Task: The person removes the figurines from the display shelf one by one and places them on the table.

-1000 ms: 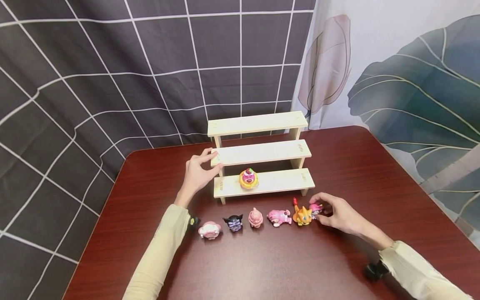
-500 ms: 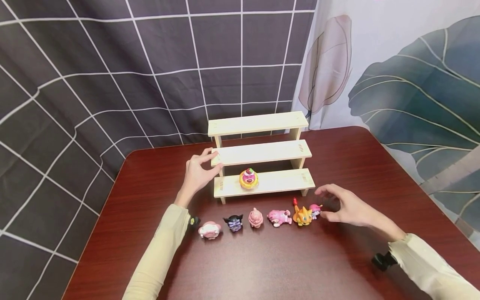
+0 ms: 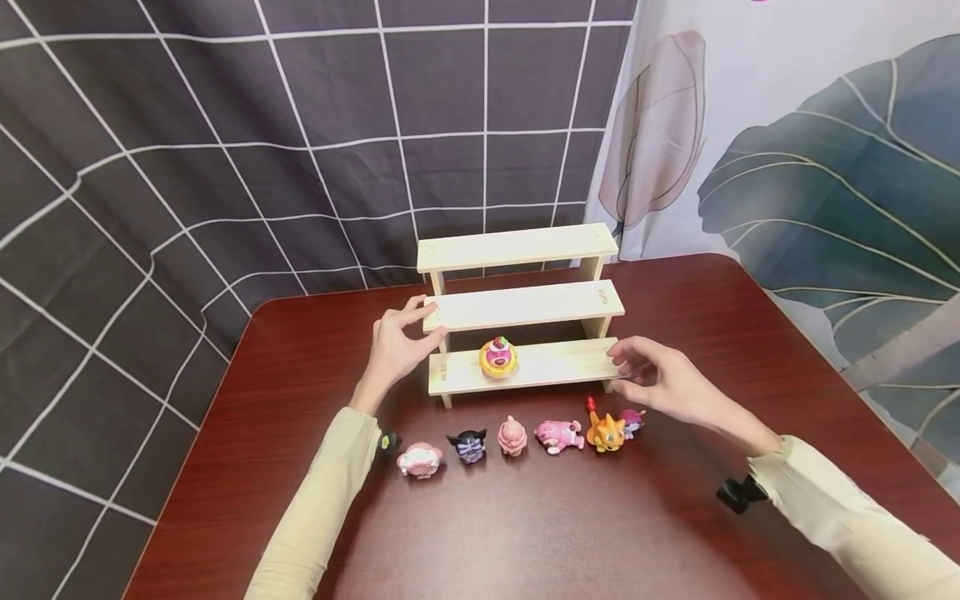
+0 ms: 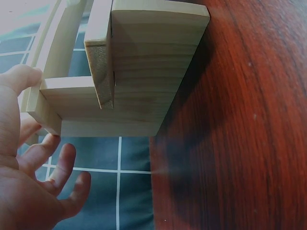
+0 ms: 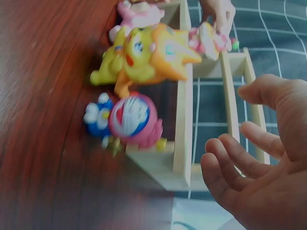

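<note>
A three-tier wooden display shelf [image 3: 525,307] stands on the table. My left hand [image 3: 396,348] pinches the left end of its middle board, with the thumb [image 4: 24,78] on one face and fingers on the other. Over the right end of the lowest board hovers my right hand [image 3: 671,382], its fingers loosely bent and nothing between them. On that board sits a pink bear figure in a yellow ring [image 3: 498,358]. Nearest below the right hand are an orange figure with a red-tipped tail [image 3: 605,432] and a pink-hooded blue cat figure [image 5: 134,120].
In front of the shelf, the row continues with a pink bear figure lying down [image 3: 558,435], a pink swirl-topped figure [image 3: 512,436], a black-and-purple figure [image 3: 469,446] and a pink-and-white figure [image 3: 420,460]. A dark checked curtain [image 3: 300,167] hangs behind the table [image 3: 525,533].
My right hand has let go of the pink-hooded figure at the row's right end, drawn back, then moved up to the lowest board's right end. The left hand stays in place.
</note>
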`<state>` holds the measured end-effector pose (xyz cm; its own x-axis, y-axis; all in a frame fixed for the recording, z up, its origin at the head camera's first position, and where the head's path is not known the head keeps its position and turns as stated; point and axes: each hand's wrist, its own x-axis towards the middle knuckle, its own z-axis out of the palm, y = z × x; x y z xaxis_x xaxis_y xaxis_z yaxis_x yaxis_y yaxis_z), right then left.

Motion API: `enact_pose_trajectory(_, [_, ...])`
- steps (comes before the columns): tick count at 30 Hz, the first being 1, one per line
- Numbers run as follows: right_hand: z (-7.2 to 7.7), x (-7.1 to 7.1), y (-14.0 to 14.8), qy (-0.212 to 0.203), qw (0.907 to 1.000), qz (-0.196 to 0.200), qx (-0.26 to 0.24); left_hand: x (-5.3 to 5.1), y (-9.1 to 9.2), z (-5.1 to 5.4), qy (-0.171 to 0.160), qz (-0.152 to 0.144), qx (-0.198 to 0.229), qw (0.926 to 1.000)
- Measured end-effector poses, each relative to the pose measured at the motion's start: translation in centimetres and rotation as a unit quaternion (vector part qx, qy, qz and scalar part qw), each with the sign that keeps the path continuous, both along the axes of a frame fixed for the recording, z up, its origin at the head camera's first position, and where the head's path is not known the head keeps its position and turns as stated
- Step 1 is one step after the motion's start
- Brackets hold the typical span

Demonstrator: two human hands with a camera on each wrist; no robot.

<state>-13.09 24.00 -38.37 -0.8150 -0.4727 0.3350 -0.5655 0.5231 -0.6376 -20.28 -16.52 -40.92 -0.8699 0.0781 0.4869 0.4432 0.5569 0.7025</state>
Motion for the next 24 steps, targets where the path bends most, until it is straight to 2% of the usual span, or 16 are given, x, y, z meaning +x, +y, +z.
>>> enact_pose_trajectory(9, [0.3, -1.0, -2.8, -0.03, 0.9988, 0.018, -0.035, 0.0, 0.0, 0.1, -0.001, -0.001, -0.002, 1.0])
enact_pose_trajectory(18, [0.5, -2.1, -6.0, -0.046, 0.9975, 0.037, -0.039, -0.1, -0.1, 0.0, -0.012, 0.002, 0.001, 0.9999])
enact_pose_trajectory(24, [0.8, -2.7, -8.0, -0.047, 0.9971, 0.04, -0.044, -0.1, 0.0, 0.1, -0.006, 0.001, 0.003, 1.0])
